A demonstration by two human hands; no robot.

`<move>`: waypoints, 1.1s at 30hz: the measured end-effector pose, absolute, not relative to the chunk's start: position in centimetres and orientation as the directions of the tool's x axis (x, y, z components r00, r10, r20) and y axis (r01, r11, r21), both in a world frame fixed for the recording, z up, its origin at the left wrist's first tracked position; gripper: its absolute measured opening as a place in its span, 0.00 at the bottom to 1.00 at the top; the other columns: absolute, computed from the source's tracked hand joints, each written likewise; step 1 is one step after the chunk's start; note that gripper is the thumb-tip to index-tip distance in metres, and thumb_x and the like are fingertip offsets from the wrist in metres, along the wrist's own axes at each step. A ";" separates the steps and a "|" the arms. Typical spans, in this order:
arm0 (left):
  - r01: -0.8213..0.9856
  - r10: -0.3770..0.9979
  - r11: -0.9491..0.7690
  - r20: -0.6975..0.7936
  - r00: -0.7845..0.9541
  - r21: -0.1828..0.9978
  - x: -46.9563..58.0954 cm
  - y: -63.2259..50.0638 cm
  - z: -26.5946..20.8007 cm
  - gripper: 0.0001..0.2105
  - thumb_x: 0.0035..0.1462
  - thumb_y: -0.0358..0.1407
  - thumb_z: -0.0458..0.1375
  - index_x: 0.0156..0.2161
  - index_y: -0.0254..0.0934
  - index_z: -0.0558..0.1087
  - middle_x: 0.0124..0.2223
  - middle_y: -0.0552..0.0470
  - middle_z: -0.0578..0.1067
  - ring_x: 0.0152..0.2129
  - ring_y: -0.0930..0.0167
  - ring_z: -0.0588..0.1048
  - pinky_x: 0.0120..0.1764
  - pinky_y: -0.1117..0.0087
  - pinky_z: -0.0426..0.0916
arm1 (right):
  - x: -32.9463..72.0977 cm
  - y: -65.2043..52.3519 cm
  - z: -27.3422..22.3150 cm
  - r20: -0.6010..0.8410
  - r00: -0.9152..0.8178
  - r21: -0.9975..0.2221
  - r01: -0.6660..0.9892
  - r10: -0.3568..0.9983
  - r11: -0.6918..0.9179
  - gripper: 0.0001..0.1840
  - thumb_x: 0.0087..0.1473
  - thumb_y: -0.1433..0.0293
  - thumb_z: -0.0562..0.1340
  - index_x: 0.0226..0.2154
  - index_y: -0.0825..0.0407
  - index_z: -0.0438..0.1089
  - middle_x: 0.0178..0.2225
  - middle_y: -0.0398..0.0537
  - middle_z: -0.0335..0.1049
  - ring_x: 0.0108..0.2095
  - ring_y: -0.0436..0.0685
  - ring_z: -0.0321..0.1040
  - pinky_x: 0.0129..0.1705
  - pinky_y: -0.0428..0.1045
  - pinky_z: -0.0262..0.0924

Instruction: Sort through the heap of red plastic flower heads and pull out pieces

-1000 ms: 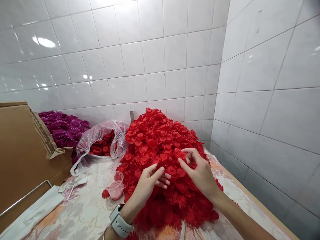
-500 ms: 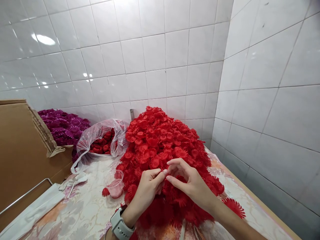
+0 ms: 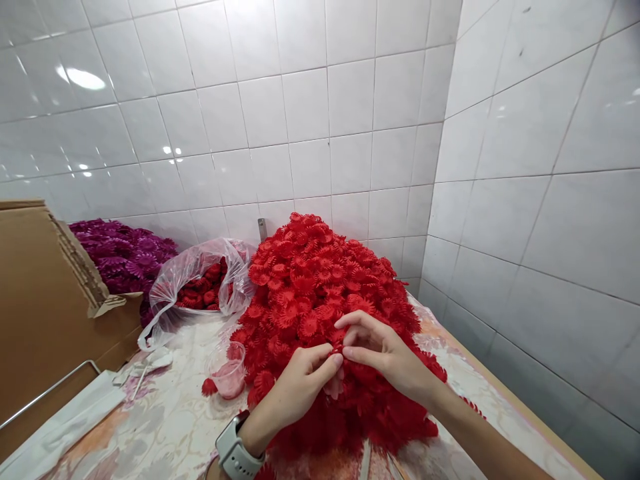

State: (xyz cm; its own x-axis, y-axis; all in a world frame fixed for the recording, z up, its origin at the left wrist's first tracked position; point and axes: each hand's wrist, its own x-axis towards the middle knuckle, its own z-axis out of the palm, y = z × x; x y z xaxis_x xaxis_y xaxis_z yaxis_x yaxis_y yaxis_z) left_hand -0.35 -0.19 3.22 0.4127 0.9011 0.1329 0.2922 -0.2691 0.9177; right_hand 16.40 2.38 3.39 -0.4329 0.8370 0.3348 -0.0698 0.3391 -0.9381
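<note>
My left hand (image 3: pixel 311 379), with a pale smartwatch (image 3: pixel 239 450) on its wrist, is closed in a pinch in front of a tall heap of red fabric flowers (image 3: pixel 320 273). Between its thumb and fingers shows the edge of a small red flower (image 3: pixel 337 349), mostly covered by the fingers. My right hand (image 3: pixel 376 347) meets it from the other side. Its thumb and a bent finger come together at the flower's edge, while the index finger arches above. Left of the hands stands a clear plastic cup (image 3: pixel 231 373) with pinkish stuff inside.
Behind the cup lies a clear plastic bag (image 3: pixel 167 287) of dark red pieces. A purple flower heap (image 3: pixel 125 253) and a cardboard box (image 3: pixel 55 320) fill the left. White tiled walls (image 3: pixel 310 107) close off the back and right. A patterned cloth (image 3: pixel 165 427) covers the table.
My right hand has lowered its thumb and curled its fingers toward the left fingertips. My left hand has shifted slightly right. More red shows between the fingers, and the view has turned a little.
</note>
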 end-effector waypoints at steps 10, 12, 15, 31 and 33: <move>0.070 0.969 -0.099 0.080 0.235 0.993 -0.9 0.4 3.2 0.12 0.48 0.41 0.53 0.22 0.34 0.68 0.21 0.50 0.73 0.20 0.71 0.70 0.26 0.72 0.63 | 18.9 4.5 3.7 0.593 0.067 -0.742 0.432 0.802 0.513 0.18 0.44 0.64 0.62 0.39 0.49 0.60 0.24 0.40 0.62 0.26 0.53 0.61 0.33 0.50 0.58; 0.035 0.971 -0.066 0.056 0.233 0.997 -0.7 0.5 3.1 0.11 0.48 0.40 0.54 0.24 0.34 0.68 0.22 0.50 0.74 0.20 0.71 0.70 0.26 0.72 0.63 | 17.7 3.4 3.5 0.612 -0.026 -0.686 0.480 0.791 0.547 0.13 0.48 0.65 0.60 0.38 0.49 0.62 0.26 0.42 0.63 0.28 0.53 0.62 0.33 0.50 0.58; 0.023 0.967 -0.069 0.061 0.246 0.997 -0.5 0.4 2.7 0.10 0.48 0.40 0.55 0.28 0.33 0.70 0.24 0.51 0.74 0.22 0.72 0.71 0.25 0.73 0.64 | 16.2 1.9 3.3 0.564 -0.227 -0.707 0.364 0.794 0.607 0.11 0.51 0.67 0.57 0.39 0.48 0.62 0.31 0.43 0.66 0.32 0.53 0.65 0.36 0.49 0.60; 0.167 0.976 -0.172 0.146 0.161 0.971 -0.2 0.6 1.5 0.23 0.49 0.50 0.53 0.13 0.36 0.57 0.10 0.60 0.57 0.09 0.79 0.57 0.16 0.76 0.51 | 15.3 0.9 3.0 0.462 -0.342 -0.849 0.094 0.818 0.519 0.11 0.51 0.67 0.57 0.40 0.48 0.61 0.28 0.41 0.63 0.30 0.50 0.63 0.34 0.46 0.60; 0.169 0.977 -0.159 0.130 0.168 0.973 -0.1 0.6 1.5 0.24 0.48 0.51 0.53 0.13 0.36 0.56 0.11 0.61 0.55 0.09 0.80 0.55 0.16 0.75 0.49 | 15.2 0.9 2.9 0.425 -0.401 -0.877 0.039 0.812 0.479 0.12 0.50 0.68 0.58 0.40 0.48 0.61 0.30 0.41 0.63 0.32 0.50 0.63 0.35 0.46 0.60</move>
State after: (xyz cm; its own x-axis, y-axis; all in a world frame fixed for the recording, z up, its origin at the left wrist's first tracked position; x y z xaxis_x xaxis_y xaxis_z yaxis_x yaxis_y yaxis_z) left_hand -0.10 0.64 1.52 0.1684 0.9771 0.1303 0.1690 -0.1589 0.9727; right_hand 15.19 0.93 2.89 -0.4011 0.8115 0.4249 0.0389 0.4785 -0.8772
